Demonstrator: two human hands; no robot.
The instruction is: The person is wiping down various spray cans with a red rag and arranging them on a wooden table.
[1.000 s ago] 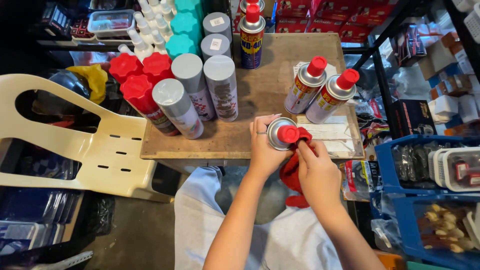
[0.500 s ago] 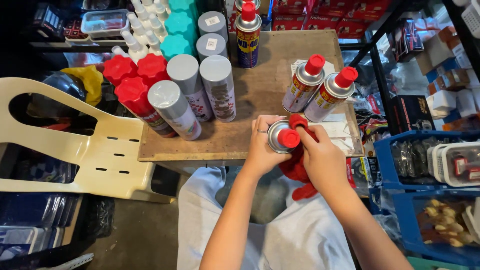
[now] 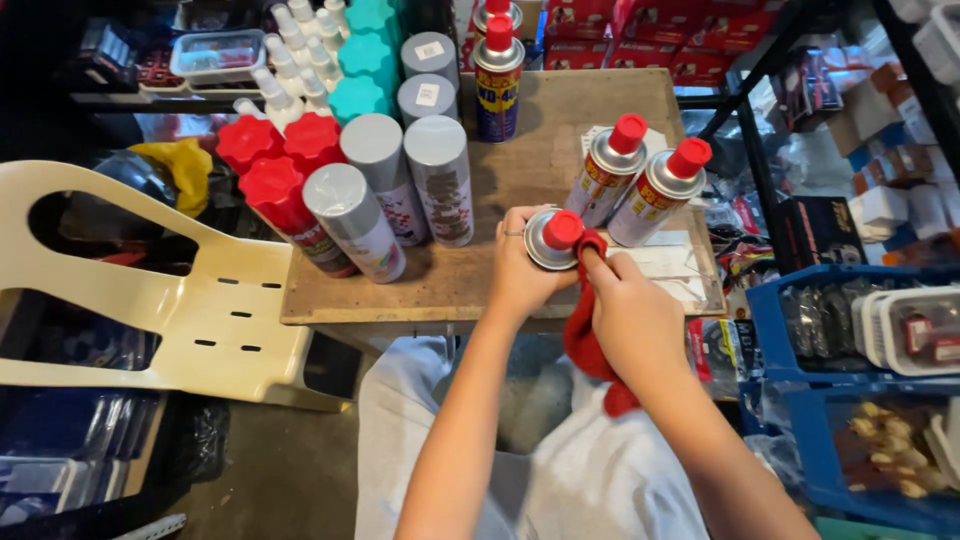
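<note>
My left hand (image 3: 522, 268) grips a silver spray can with a red cap (image 3: 552, 236), held over the front edge of the wooden table (image 3: 540, 160). My right hand (image 3: 632, 318) holds a red cloth (image 3: 585, 335) against the can's right side, just below the cap. The cloth hangs down under my right wrist. Two more red-capped cans (image 3: 640, 175) stand just behind the held one.
Silver-capped cans (image 3: 400, 190) and red-capped cans (image 3: 265, 180) crowd the table's left part, with teal caps (image 3: 360, 60) and a blue-and-yellow can (image 3: 497, 80) behind. A cream plastic chair (image 3: 150, 300) lies at left. Blue crates (image 3: 850, 400) stand at right.
Both hands have lifted the can slightly up and away from me. The right hand with the cloth has slid from the cap's top to the can's right side.
</note>
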